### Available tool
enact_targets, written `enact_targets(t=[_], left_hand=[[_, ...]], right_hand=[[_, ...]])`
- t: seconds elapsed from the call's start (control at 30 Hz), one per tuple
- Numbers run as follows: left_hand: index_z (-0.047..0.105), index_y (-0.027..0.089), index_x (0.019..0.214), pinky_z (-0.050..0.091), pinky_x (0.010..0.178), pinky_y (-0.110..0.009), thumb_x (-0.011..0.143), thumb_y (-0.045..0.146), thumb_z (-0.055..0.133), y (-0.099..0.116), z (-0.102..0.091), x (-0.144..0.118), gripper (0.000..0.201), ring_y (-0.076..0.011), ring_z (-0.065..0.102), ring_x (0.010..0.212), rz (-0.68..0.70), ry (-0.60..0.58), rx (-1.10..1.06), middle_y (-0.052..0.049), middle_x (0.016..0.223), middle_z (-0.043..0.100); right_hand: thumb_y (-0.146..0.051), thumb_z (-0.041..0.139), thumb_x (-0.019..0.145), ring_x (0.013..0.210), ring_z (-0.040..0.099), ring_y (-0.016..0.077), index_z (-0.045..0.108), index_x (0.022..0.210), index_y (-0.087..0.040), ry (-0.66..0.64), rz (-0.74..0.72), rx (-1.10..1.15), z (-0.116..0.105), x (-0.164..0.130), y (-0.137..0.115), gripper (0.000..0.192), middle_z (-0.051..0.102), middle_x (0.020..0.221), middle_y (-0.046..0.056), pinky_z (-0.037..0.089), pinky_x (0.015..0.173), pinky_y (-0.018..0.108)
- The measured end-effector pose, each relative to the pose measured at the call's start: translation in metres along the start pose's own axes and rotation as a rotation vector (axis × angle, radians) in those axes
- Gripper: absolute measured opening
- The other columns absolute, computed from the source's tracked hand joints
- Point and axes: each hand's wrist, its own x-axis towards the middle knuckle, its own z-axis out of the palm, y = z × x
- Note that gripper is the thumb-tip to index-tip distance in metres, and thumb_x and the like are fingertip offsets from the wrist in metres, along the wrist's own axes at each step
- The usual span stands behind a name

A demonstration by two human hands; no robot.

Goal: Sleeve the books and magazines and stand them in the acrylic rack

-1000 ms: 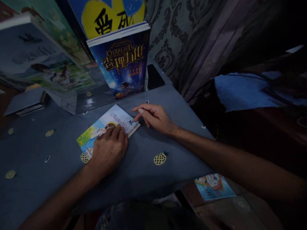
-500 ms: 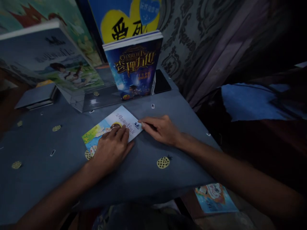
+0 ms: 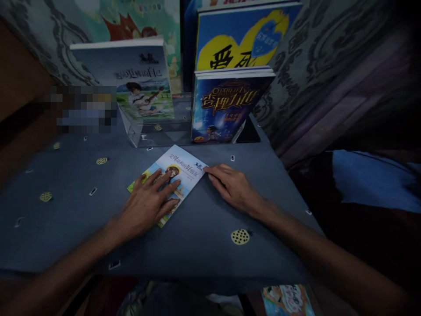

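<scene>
Flat on the pineapple-print tablecloth point(image 3: 197, 250) lies a pale-blue illustrated book point(image 3: 183, 176), cover up, slightly askew. The left hand point(image 3: 148, 199) comes from eight o'clock, its fingers fanned apart over the lower cover, partly hiding the picture of a figure in yellow headgear. Between two and three o'clock, the right hand point(image 3: 235, 186) has its fingertips at the book's corner, thumb drawn near the forefinger; whether they pinch the corner, I cannot tell. At twelve o'clock stands a clear acrylic display stand point(image 3: 131, 136), with a guitar-player book point(image 3: 144, 79) upright at eleven and the dark-blue "Charlie IX" book point(image 3: 226, 105) at one, a blue-and-yellow book point(image 3: 213, 26) behind it. A flat black object point(image 3: 250, 131) rests at two. Between four and five, beyond the table edge, a colourful booklet point(image 3: 287, 300) shows.
</scene>
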Motion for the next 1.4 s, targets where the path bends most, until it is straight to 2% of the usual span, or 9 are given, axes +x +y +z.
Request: enact_targets(t=[0.13,0.27,0.37,0.47,0.6,0.77,0.93,1.13,1.4], left_hand=[[0.059,0.026,0.14,0.046,0.104,-0.06,0.099,0.046,0.055,0.001,-0.007,-0.004,0.046,-0.0387,0.049,0.14,0.008,-0.001,-0.015,-0.013,0.154,0.05],[0.058,0.029,0.142,0.046,0.105,-0.059,0.089,0.057,0.067,0.0,-0.008,-0.013,0.061,-0.0396,0.049,0.14,0.037,-0.025,-0.039,-0.013,0.153,0.052],[0.056,0.03,0.144,0.043,0.108,-0.059,0.085,0.057,0.072,-0.002,-0.007,-0.018,0.066,-0.0397,0.045,0.143,0.068,-0.054,-0.036,-0.014,0.153,0.052],[0.057,0.029,0.143,0.044,0.109,-0.055,0.09,0.049,0.07,-0.004,-0.004,-0.021,0.058,-0.0367,0.046,0.143,0.108,-0.044,-0.043,-0.013,0.151,0.054],[0.064,0.024,0.132,0.049,0.105,-0.046,0.098,0.041,0.06,-0.004,0.0,-0.023,0.039,-0.0294,0.058,0.133,0.204,0.038,-0.036,-0.01,0.138,0.066],[0.068,0.02,0.127,0.054,0.1,-0.04,0.104,0.03,0.051,0.001,0.001,-0.026,0.03,-0.0243,0.065,0.125,0.277,0.109,-0.014,-0.008,0.126,0.073],[0.071,0.019,0.119,0.059,0.097,-0.039,0.104,0.027,0.048,0.002,-0.002,-0.026,0.028,-0.0224,0.07,0.118,0.303,0.155,-0.04,-0.007,0.12,0.076],[0.071,0.016,0.116,0.062,0.091,-0.039,0.105,0.023,0.045,0.001,-0.005,-0.024,0.03,-0.0223,0.074,0.107,0.349,0.239,-0.013,-0.007,0.115,0.078],[0.072,0.017,0.115,0.061,0.092,-0.037,0.1,0.024,0.056,-0.001,0.002,-0.026,0.023,-0.0227,0.072,0.112,0.357,0.288,-0.073,-0.008,0.114,0.078]], right_hand=[[-0.024,0.042,0.102,0.101,0.068,0.0292,0.067,0.125,-0.02,-0.008,-0.032,0.011,0.009,0.02,0.011,0.034,0.074,0.11,0.013,0.058,0.091,0.05],[-0.021,0.044,0.099,0.112,0.066,0.0284,0.067,0.125,-0.023,-0.011,-0.055,0.033,0.021,0.039,0.024,0.034,0.073,0.121,0.012,0.054,0.1,0.051],[-0.021,0.045,0.099,0.12,0.064,0.0281,0.067,0.125,-0.022,-0.011,-0.062,0.043,0.03,0.047,0.03,0.034,0.071,0.126,0.011,0.051,0.105,0.052],[-0.022,0.047,0.098,0.127,0.061,0.0297,0.066,0.126,-0.022,-0.016,-0.05,0.032,0.035,0.046,0.027,0.033,0.069,0.132,0.011,0.048,0.109,0.054],[-0.022,0.047,0.098,0.135,0.054,0.0335,0.067,0.125,-0.018,0.003,-0.041,-0.006,0.038,0.034,0.005,0.034,0.069,0.132,0.015,0.042,0.112,0.059],[-0.022,0.044,0.101,0.124,0.063,0.0274,0.067,0.126,-0.022,-0.014,-0.076,0.159,0.037,0.013,-0.034,0.034,0.073,0.125,0.012,0.05,0.104,0.051],[-0.024,0.044,0.102,0.114,0.069,0.0238,0.066,0.128,-0.021,-0.024,-0.012,0.35,0.034,-0.001,-0.058,0.034,0.075,0.123,0.01,0.054,0.1,0.043],[-0.024,0.048,0.101,0.107,0.072,0.0217,0.069,0.122,-0.022,-0.003,0.039,0.426,0.033,-0.007,-0.064,0.03,0.077,0.117,0.007,0.056,0.095,0.04],[-0.019,0.053,0.099,0.096,0.072,0.0202,0.071,0.114,-0.019,0.065,-0.135,0.371,0.034,-0.01,-0.066,0.024,0.078,0.1,0.009,0.058,0.088,0.038]])
